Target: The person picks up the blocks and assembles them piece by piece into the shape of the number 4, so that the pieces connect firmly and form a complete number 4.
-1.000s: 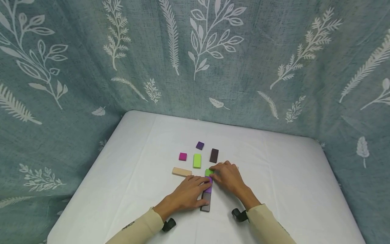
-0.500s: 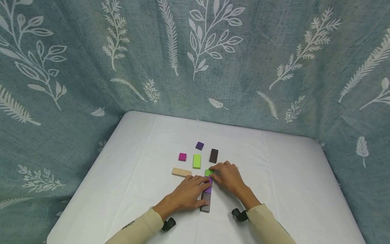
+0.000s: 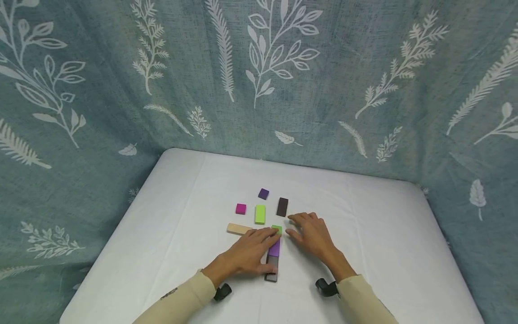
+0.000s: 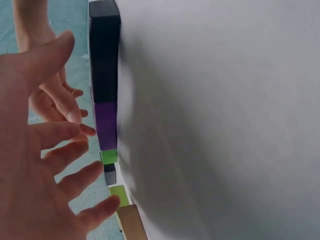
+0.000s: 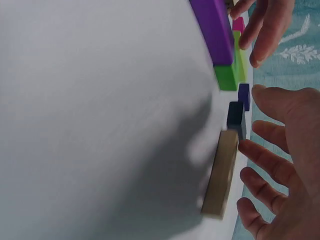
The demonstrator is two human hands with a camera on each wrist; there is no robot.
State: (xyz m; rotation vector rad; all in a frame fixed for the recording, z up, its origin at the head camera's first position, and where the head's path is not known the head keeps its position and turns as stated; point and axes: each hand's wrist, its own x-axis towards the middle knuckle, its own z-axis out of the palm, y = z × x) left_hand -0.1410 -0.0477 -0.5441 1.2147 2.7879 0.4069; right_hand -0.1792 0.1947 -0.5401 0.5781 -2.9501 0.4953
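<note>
A dark block [image 4: 105,55], purple block [image 4: 106,126] and green block [image 4: 109,156] lie end to end on the desk [image 3: 364,234], presumably to keep one straight row, the left hand [image 3: 252,253] spread over them, the right hand [image 3: 312,232] just beside, both hands' fingers relaxed, grasping nothing.

A dark-grey block [image 4: 105,60], shorter purple block [image 4: 106,126] and small green block [image 4: 109,156] lie end-to-end toward twelve o'clock in the head view.
</note>
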